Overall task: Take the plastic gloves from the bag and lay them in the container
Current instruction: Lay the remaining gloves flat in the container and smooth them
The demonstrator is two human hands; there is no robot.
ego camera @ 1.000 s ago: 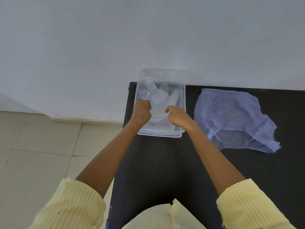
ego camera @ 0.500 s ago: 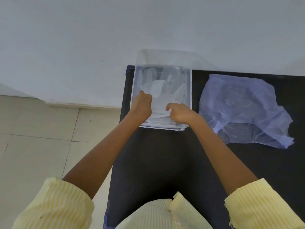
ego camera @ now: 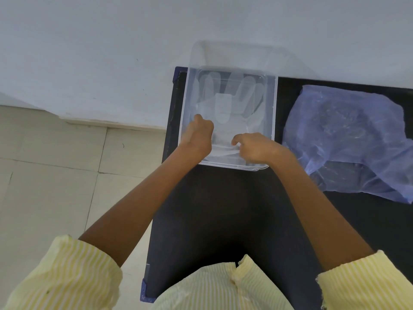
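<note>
A clear plastic container (ego camera: 275, 101) stands at the far left corner of the black table (ego camera: 223, 209). A thin see-through plastic glove (ego camera: 223, 106) lies spread flat inside it, fingers pointing away from me. My left hand (ego camera: 199, 137) is closed on the glove's cuff at the near left. My right hand (ego camera: 254, 147) pinches the cuff at the near right, just inside the container's front rim. The crumpled bluish plastic bag (ego camera: 348, 135) lies on the table to the right of the container, apart from both hands.
A white wall rises right behind the table. The table's left edge (ego camera: 156, 211) drops to a beige tiled floor (ego camera: 55, 175). My yellow striped sleeves fill the bottom of the view.
The glove has been lowered and spread flatter in the container, its fingers now laid out. Both hands stay on the cuff, and the view has shifted slightly.
</note>
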